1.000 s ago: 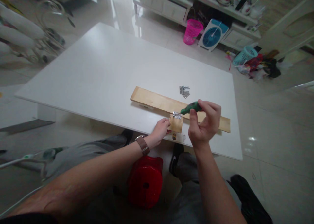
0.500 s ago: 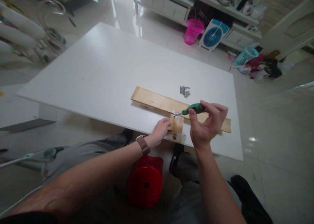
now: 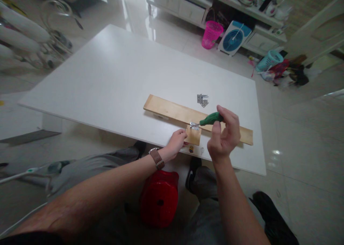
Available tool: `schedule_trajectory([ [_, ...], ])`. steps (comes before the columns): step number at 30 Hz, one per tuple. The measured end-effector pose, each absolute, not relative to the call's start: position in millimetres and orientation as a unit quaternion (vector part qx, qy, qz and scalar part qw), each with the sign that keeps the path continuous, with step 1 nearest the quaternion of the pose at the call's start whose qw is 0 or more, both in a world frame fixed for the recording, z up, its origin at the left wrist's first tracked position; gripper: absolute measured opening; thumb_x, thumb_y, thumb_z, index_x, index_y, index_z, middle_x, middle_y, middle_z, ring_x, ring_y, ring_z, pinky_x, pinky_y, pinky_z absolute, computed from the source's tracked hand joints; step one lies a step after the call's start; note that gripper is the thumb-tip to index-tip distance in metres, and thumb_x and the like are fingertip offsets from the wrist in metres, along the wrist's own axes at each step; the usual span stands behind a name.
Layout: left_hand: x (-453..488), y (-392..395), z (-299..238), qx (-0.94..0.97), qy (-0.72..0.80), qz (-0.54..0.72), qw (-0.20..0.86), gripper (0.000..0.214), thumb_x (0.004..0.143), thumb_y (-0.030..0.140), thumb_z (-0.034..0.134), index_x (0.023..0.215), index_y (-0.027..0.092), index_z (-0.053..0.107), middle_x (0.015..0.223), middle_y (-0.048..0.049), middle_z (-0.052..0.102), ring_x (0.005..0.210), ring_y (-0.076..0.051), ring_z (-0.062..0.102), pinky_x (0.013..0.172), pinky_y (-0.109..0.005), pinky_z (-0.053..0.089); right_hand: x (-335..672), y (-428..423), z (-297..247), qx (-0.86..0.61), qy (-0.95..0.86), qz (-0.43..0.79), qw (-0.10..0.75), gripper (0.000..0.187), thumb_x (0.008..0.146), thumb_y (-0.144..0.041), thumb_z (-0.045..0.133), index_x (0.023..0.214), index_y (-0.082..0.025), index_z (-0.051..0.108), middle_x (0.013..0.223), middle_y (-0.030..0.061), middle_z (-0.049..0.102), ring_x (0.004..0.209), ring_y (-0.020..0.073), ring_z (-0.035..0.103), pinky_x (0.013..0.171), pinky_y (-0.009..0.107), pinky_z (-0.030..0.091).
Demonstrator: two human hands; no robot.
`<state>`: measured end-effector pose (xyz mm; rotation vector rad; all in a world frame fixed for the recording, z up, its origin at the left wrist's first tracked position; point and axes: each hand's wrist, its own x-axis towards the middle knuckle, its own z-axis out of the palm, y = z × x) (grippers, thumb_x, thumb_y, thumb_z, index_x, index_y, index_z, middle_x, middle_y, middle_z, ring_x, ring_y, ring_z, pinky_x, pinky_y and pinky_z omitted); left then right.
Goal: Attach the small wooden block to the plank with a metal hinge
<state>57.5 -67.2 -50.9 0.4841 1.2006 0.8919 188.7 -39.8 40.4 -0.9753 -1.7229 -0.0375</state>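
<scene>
My right hand (image 3: 225,134) grips the end of a green-handled screwdriver (image 3: 211,119) between thumb and fingers. The screwdriver's tip meets a small metal hinge (image 3: 194,126), which lies across the joint between a long wooden board (image 3: 172,109) and a small wooden piece (image 3: 192,137). With closed fingers, my left hand (image 3: 177,142) holds the left edge of the small piece. Something red shows just under those fingers, too small to name. Loose hinges and screws (image 3: 202,100) lie in a pile beyond the board.
The white table (image 3: 102,66) bears all of this. A small yellow-and-dark figure (image 3: 191,149) lies by its near edge. Below stands a red stool (image 3: 159,200). On the floor beyond are a pink basket (image 3: 211,35), a blue-and-white fan (image 3: 233,39) and a light-blue basket (image 3: 269,61).
My right hand has turned at the wrist and shifted slightly left, its fingers curling differently around the screwdriver handle. My left hand, the boards and the hinge stay put.
</scene>
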Motion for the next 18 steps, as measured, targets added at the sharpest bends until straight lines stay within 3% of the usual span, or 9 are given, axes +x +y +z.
schedule_trajectory([
  [6,57.0,-67.6,-49.3,0.208,0.528,0.415,0.711,0.005,0.084,0.016,0.063,0.079,0.018,0.063,0.088,-0.0049,0.067,0.075,-0.017,0.063,0.069,-0.028,0.052,187.7,-40.2,42.1,-0.445,-0.706,-0.062,0.547,0.029,0.094,-0.028,0.075,0.123,-0.029,0.074,0.106,0.0033,0.063,0.096,0.0185,0.068,0.081,0.037,0.062],
  [11,57.2,-67.9,-48.8,0.216,0.537,0.406,0.707,0.006,0.084,0.014,0.059,0.082,0.018,0.064,0.089,-0.0051,0.068,0.075,-0.016,0.064,0.067,-0.026,0.05,187.4,-39.1,41.4,-0.408,-0.727,-0.019,0.551,0.044,0.103,-0.023,0.053,0.145,-0.031,0.064,0.122,0.008,0.068,0.117,0.0236,0.069,0.095,0.047,0.063],
  [18,57.1,-68.1,-48.0,0.211,0.529,0.411,0.712,0.004,0.083,0.017,0.062,0.079,0.018,0.063,0.088,-0.0048,0.067,0.075,-0.016,0.063,0.069,-0.027,0.052,187.8,-39.8,41.3,-0.433,-0.704,-0.036,0.562,0.036,0.095,-0.023,0.07,0.13,-0.033,0.074,0.109,0.0039,0.06,0.099,0.0185,0.067,0.08,0.036,0.062],
])
